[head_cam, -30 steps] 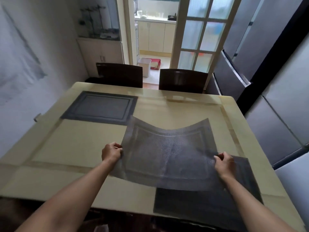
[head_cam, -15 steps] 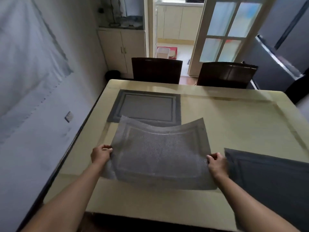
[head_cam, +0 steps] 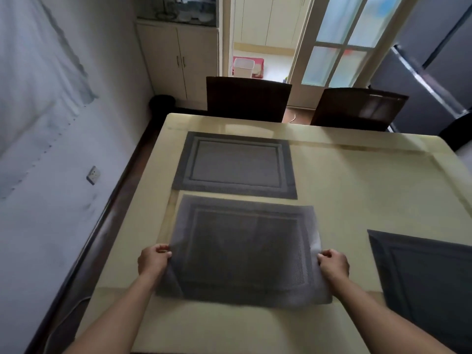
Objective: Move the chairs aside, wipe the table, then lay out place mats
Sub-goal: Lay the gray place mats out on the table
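A grey woven place mat [head_cam: 242, 249] lies almost flat on the near left part of the cream table [head_cam: 357, 190]. My left hand [head_cam: 153, 260] pinches its left edge and my right hand [head_cam: 333, 264] pinches its right edge; both side edges curl up slightly. A second place mat [head_cam: 235, 164] lies flat just beyond it, at the far left. A third, darker place mat [head_cam: 429, 282] lies at the near right, cut off by the frame edge. Two dark chairs, one on the left [head_cam: 247, 98] and one on the right [head_cam: 357, 108], stand at the table's far side.
A white wall with a socket [head_cam: 92, 175] runs close along the table's left side. Behind the chairs are a cream cabinet [head_cam: 178, 60], an open doorway with a white bin [head_cam: 244, 66], and a glass-paned door [head_cam: 337, 42]. Grey panels [head_cam: 434, 60] fill the right.
The held mat has moved left and come down from a bowed shape above the table to lie nearly flat in front of the far-left mat. My view has swung left.
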Tool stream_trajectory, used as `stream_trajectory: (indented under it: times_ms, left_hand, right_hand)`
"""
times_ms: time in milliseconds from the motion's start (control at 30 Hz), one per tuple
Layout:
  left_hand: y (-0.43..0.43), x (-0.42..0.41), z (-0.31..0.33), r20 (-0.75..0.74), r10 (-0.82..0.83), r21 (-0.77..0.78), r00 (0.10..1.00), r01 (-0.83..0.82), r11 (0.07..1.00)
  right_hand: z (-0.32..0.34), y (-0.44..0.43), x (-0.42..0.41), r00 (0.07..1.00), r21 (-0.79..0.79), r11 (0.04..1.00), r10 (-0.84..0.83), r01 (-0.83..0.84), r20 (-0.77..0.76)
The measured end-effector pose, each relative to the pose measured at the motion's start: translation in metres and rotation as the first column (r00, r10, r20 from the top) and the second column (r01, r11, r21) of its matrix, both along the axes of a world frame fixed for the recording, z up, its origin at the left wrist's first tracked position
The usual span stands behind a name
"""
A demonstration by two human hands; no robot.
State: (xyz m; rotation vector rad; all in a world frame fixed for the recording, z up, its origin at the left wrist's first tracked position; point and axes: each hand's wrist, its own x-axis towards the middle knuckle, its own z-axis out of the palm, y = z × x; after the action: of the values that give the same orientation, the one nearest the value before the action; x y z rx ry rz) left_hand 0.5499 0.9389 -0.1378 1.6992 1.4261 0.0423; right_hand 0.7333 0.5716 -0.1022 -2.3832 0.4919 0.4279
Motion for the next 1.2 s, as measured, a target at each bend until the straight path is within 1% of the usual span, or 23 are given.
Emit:
stream_trajectory:
  times_ms: [67,133,333,500,567,767,933,1200]
  left_hand:
    - [0.006,-0.001,-0.003,-0.034,-0.044,0.028,0.998,0.045,0.999]
    - [0.01,0.0,-0.003,-0.051,-0.067,0.066,0.996,0.07,0.995]
    - [0.02,-0.004,-0.002,-0.103,-0.017,0.124,0.995,0.03,0.992]
    - [0.023,-0.002,-0.004,-0.099,-0.046,0.177,0.994,0.063,0.982]
    - [0.023,-0.002,-0.004,-0.095,-0.037,0.179,0.995,0.054,0.982]
    - [0.027,-0.001,-0.003,-0.074,0.02,0.181,0.997,-0.006,0.983]
    - [0.03,0.0,-0.004,-0.07,0.037,0.175,0.997,-0.024,0.984]
    - [0.033,0.003,-0.007,-0.028,0.088,0.173,0.996,-0.082,0.982]
  right_hand:
    - [-0.003,-0.001,0.001,0.999,-0.035,0.999,-0.002,0.0,-0.045]
    - [-0.007,0.001,0.002,0.998,-0.064,0.998,-0.009,0.006,-0.055]
    - [-0.018,0.02,0.01,0.997,-0.049,0.999,-0.015,0.011,-0.078]
    - [-0.022,0.021,0.006,0.985,-0.15,0.989,-0.021,-0.005,-0.174]
    - [-0.022,0.02,0.006,0.983,-0.161,0.987,-0.019,-0.011,-0.184]
    - [-0.022,0.028,0.01,0.984,-0.136,0.99,0.0,-0.024,-0.176]
    - [-0.025,0.027,0.006,0.985,-0.078,0.996,-0.052,0.039,-0.163]
    - [-0.027,0.031,-0.001,0.986,-0.033,0.997,-0.073,0.069,-0.15]
